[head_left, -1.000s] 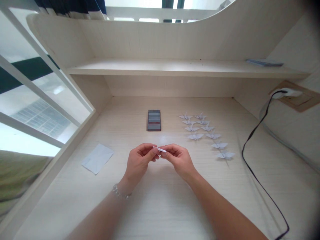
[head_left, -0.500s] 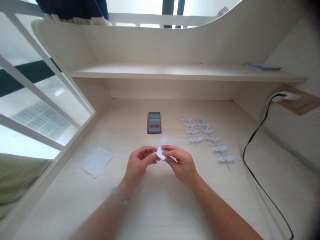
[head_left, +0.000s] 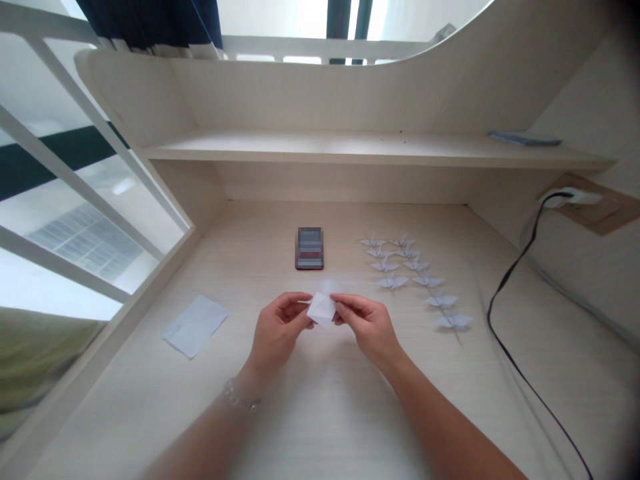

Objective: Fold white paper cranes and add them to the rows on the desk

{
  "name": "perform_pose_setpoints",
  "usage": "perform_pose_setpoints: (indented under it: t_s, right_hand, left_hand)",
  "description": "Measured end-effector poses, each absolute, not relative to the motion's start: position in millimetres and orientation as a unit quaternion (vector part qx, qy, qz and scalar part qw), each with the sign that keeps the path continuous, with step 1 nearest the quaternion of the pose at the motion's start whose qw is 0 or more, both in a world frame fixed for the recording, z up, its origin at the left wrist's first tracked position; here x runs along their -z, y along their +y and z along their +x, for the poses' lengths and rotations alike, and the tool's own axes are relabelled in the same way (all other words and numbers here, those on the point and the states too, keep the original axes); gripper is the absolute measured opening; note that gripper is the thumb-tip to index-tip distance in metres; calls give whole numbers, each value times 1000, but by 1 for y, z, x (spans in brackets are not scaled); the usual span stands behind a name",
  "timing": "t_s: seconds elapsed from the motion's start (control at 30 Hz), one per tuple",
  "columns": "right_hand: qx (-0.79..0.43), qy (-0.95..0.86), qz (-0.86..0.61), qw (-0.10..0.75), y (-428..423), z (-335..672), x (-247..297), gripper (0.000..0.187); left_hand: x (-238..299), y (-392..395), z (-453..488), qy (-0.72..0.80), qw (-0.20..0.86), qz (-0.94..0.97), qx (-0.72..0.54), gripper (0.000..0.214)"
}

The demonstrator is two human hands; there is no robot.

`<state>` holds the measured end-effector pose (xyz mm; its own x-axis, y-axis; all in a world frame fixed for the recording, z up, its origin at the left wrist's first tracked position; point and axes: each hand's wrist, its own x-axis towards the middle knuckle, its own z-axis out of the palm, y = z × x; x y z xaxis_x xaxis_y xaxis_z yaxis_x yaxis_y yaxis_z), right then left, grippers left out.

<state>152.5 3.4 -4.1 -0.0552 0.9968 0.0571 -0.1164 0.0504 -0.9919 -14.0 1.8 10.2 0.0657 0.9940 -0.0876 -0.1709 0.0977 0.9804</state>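
A small folded white paper [head_left: 321, 309] is held up between my two hands, above the middle of the desk. My left hand [head_left: 279, 328] pinches its left edge between thumb and fingers. On the opposite side, my right hand [head_left: 369, 331] pinches the right edge with thumb and index finger. Several folded white paper cranes [head_left: 393, 282] stand in two slanting rows to the right of my hands. To the left lies a flat white paper sheet [head_left: 195, 326].
A phone [head_left: 309, 249] with a blurred screen lies beyond my hands. The black cable [head_left: 510, 350] runs down the right side from a wall socket [head_left: 590, 200]. A shelf [head_left: 350, 145] spans the back, and white rails [head_left: 75, 177] border the left.
My right fingers have shifted to the paper's right edge, and more of its diamond-shaped face shows. The whole view has dropped slightly. The cranes and flat sheet stay put.
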Motion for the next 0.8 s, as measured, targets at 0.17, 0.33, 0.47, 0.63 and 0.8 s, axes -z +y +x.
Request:
perform_pose_setpoints:
  t_s: [0.17, 0.33, 0.47, 0.63, 0.8]
  right_hand:
    - [-585, -476, -420, 505, 6, 153, 5, 18]
    - [-636, -475, -389, 468, 3, 150, 1, 17]
    - [-665, -461, -379, 449, 3, 150, 3, 21]
    - [-666, -459, -375, 452, 3, 151, 5, 22]
    - [-659, -470, -375, 451, 2, 151, 2, 19]
  left_hand:
    - [-9, 0, -13, 428, 585, 487, -487, 42]
    - [-6, -3, -13, 434, 557, 525, -475, 33]
    - [-6, -4, -13, 468, 523, 543, -461, 21]
    - [-6, -4, -14, 472, 499, 550, -475, 17]
    - [-6, -6, -12, 483, 481, 552, -480, 12]
